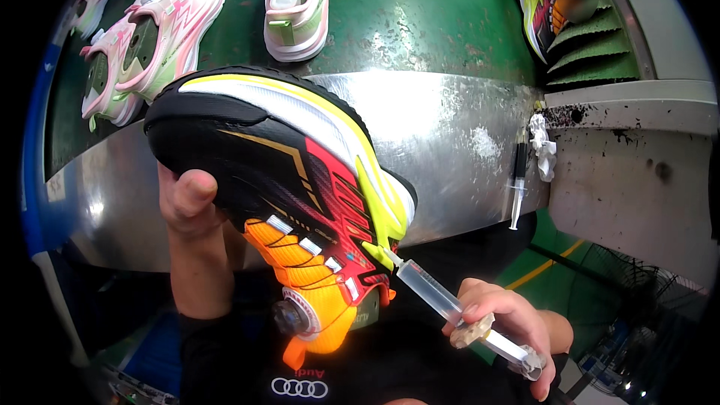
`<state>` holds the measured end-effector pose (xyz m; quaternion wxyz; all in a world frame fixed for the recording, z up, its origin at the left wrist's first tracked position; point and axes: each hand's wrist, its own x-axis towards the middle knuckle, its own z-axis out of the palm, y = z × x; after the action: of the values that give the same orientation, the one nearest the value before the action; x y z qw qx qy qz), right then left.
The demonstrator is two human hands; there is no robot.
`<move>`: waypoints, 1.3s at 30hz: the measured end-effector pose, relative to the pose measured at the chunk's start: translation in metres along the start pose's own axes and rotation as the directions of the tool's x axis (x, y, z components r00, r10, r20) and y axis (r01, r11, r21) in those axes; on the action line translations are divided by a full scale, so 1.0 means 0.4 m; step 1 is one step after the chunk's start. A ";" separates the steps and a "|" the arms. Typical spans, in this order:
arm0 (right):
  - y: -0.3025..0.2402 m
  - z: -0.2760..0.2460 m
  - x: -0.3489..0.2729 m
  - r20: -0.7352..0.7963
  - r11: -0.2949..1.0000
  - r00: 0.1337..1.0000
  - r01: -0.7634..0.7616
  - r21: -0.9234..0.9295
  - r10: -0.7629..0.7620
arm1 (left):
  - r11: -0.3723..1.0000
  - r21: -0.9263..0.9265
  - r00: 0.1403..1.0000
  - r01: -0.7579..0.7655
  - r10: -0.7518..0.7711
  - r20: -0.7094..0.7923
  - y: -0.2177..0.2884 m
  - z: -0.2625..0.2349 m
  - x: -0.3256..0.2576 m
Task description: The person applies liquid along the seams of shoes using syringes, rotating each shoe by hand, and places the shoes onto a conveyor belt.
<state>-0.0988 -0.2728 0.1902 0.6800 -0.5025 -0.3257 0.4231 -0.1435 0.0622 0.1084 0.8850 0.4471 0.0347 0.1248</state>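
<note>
A black, red and orange sneaker (262,150) with a yellow and white midsole is tilted on its side in front of me. My left hand (192,199) grips it near the toe, the thumb on the black upper and the other fingers hidden behind the shoe. My right hand (510,322) holds a clear plastic syringe (429,289), its flange and plunger end wrapped in lumpy, dirty material. The syringe's tip meets the shoe by the yellow heel part, where upper and midsole join. A round black dial (289,316) sits on the orange tongue.
Pink and white sneakers (300,37) with dark green inserts stand on a green surface (390,22) beyond a metal plate (442,150). At right lie a dark-filled syringe (519,172) and crumpled white tissue (541,146). Another colourful sneaker (536,19) rests by green flaps (596,49).
</note>
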 end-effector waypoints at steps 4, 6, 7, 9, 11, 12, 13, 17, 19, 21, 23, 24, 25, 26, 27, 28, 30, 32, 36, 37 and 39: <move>0.003 -0.005 -0.020 0.087 0.998 0.996 0.011 -0.056 -0.006 | 1.000 0.025 1.000 0.004 -0.003 -0.021 -0.006 -0.019 -0.018; -0.001 -0.005 -0.022 0.084 0.998 0.996 0.009 -0.066 -0.004 | 0.998 0.066 0.999 -0.011 0.015 -0.051 -0.008 -0.011 -0.024; -0.005 -0.004 -0.022 0.087 0.997 0.996 0.006 -0.078 0.001 | 0.996 0.091 0.997 -0.021 0.027 -0.069 -0.007 -0.003 -0.026; -0.014 -0.003 -0.023 0.096 0.996 0.995 -0.007 -0.088 0.016 | 0.977 0.189 0.987 -0.100 0.121 -0.106 -0.003 0.016 -0.026; -0.023 -0.001 -0.025 0.104 0.995 0.994 -0.022 -0.099 0.032 | 0.946 0.281 0.970 -0.164 0.206 -0.129 0.005 0.039 -0.023; -0.025 0.000 -0.028 0.106 0.994 0.993 -0.038 -0.099 0.048 | 0.940 0.302 0.968 -0.159 0.209 -0.138 0.009 0.050 -0.022; -0.027 0.001 -0.031 0.109 0.994 0.992 -0.054 -0.099 0.065 | 0.912 0.351 0.958 -0.213 0.265 -0.106 0.010 0.052 -0.022; -0.041 0.000 -0.048 0.109 0.994 0.990 -0.084 -0.071 0.092 | 0.876 0.339 0.936 -0.342 0.349 0.043 0.012 0.079 -0.030; -0.042 -0.002 -0.052 0.122 0.993 0.987 -0.098 -0.068 0.105 | 0.892 0.258 0.929 -0.371 0.356 0.104 0.007 0.083 -0.034; -0.045 0.000 -0.055 0.121 0.992 0.986 -0.112 -0.054 0.118 | 0.898 0.152 0.890 -0.413 0.362 0.278 0.010 0.074 -0.026; -0.051 0.003 -0.055 0.123 0.991 0.984 -0.125 -0.040 0.129 | 0.901 0.142 0.883 -0.410 0.353 0.309 0.017 0.082 -0.027; -0.051 0.002 -0.056 0.129 0.992 0.983 -0.123 -0.041 0.127 | 0.890 0.116 0.857 -0.441 0.380 0.348 0.012 0.084 -0.025; -0.052 0.002 -0.058 0.134 0.992 0.983 -0.121 -0.041 0.126 | 0.878 0.089 0.829 -0.471 0.405 0.385 0.007 0.087 -0.024; -0.054 0.002 -0.062 0.131 0.992 0.984 -0.121 -0.040 0.125 | 0.879 0.088 0.830 -0.468 0.403 0.387 0.003 0.093 -0.024; -0.054 0.003 -0.068 0.124 0.988 0.980 -0.154 -0.003 0.154 | 0.869 0.080 0.818 -0.488 0.423 0.389 -0.002 0.100 -0.025; -0.054 0.003 -0.072 0.118 0.982 0.976 -0.188 0.035 0.182 | 0.859 0.071 0.807 -0.507 0.443 0.391 -0.005 0.104 -0.026; -0.055 0.003 -0.075 0.121 0.978 0.974 -0.200 0.057 0.193 | 0.872 0.095 0.794 -0.481 0.387 0.469 0.002 0.099 -0.026; -0.060 0.004 -0.075 0.126 0.974 0.971 -0.215 0.077 0.204 | 0.862 0.098 0.784 -0.497 0.398 0.475 0.004 0.101 -0.031; -0.065 0.007 -0.077 0.121 0.971 0.971 -0.219 0.090 0.208 | 0.877 0.066 0.783 -0.476 0.388 0.485 0.005 0.113 -0.038; -0.066 0.008 -0.078 0.116 0.971 0.970 -0.224 0.089 0.213 | 0.884 0.063 0.784 -0.464 0.376 0.494 0.009 0.113 -0.039; -0.070 0.009 -0.082 0.119 0.966 0.966 -0.242 0.093 0.231 | 0.876 0.082 0.782 -0.475 0.377 0.496 0.012 0.112 -0.043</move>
<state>-0.1089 -0.3048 0.2175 0.6320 -0.4776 -0.2762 0.5443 -0.1533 0.0256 0.1381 0.7651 0.5474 -0.2682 0.2074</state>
